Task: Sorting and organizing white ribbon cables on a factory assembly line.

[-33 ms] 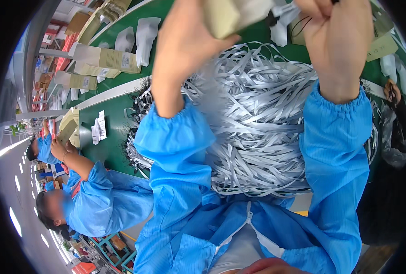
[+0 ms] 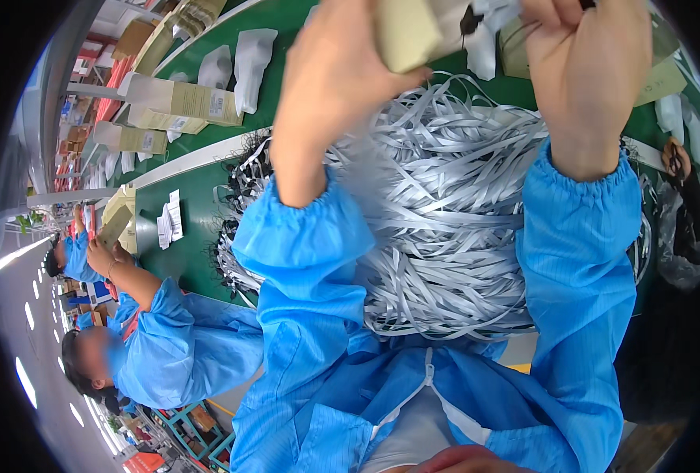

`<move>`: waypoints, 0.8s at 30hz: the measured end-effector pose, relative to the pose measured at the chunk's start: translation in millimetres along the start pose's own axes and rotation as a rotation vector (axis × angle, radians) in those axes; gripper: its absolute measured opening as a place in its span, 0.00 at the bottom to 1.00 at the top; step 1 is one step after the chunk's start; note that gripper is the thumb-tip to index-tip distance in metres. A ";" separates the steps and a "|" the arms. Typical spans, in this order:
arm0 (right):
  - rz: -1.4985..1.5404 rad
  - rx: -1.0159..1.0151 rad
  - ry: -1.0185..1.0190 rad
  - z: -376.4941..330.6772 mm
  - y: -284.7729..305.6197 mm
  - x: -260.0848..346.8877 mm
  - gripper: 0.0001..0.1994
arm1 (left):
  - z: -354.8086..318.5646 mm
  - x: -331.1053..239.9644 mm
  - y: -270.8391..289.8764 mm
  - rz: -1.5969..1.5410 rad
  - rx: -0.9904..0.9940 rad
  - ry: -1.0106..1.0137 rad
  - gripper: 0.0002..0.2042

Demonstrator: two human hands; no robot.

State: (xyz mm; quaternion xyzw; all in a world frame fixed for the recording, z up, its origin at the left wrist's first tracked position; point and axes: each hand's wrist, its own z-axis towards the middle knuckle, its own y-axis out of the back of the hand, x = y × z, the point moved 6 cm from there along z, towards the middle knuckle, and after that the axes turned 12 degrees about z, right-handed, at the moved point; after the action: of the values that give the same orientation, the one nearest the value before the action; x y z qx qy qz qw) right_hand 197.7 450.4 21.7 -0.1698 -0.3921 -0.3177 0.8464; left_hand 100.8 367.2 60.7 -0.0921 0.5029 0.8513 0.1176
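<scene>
Over on the left, a co-worker in a blue smock [image 2: 192,347] sits beyond some white paper slips [image 2: 170,222] on the green bench [image 2: 198,189]. The person's left hand [image 2: 342,87] has its grip around a pale yellow cardboard box [image 2: 405,35], near the far edge of heaped silvery-white flat ribbons [image 2: 452,221]. Rightmost, the right hand's [image 2: 590,79] grip pinches a silvery-white strap [image 2: 498,14].

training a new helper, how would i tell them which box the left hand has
Start at the big heap of pale ribbons in front of the person. Just beyond its far side, near the top edge, the left hand holds a pale yellow box. Yellowish boxes also lie at upper left on the green surface, but this one is in that hand.
</scene>
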 end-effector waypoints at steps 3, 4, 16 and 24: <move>-0.357 -0.043 0.044 0.6 -0.7 1.7 0.17 | 0.7 -9.2 -22.6 -0.128 -0.027 -0.156 0.40; -0.475 -0.058 0.057 0.6 -0.9 2.6 0.17 | 0.9 -10.0 -24.9 -0.130 -0.026 -0.155 0.40; -0.501 0.120 0.082 6.4 -5.6 66.8 0.16 | 5.8 -7.0 -22.1 -0.260 -0.301 -0.116 0.38; -0.608 -0.067 -0.010 3.9 -1.3 66.9 0.10 | 4.1 -1.6 -31.6 -0.381 -0.454 0.112 0.36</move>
State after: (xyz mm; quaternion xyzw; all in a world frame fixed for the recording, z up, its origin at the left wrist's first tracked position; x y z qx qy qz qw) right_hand 227.5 424.5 75.8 -0.0742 -0.4185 -0.5683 0.7045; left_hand 111.4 385.4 36.7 -0.2556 0.2792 0.8982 0.2234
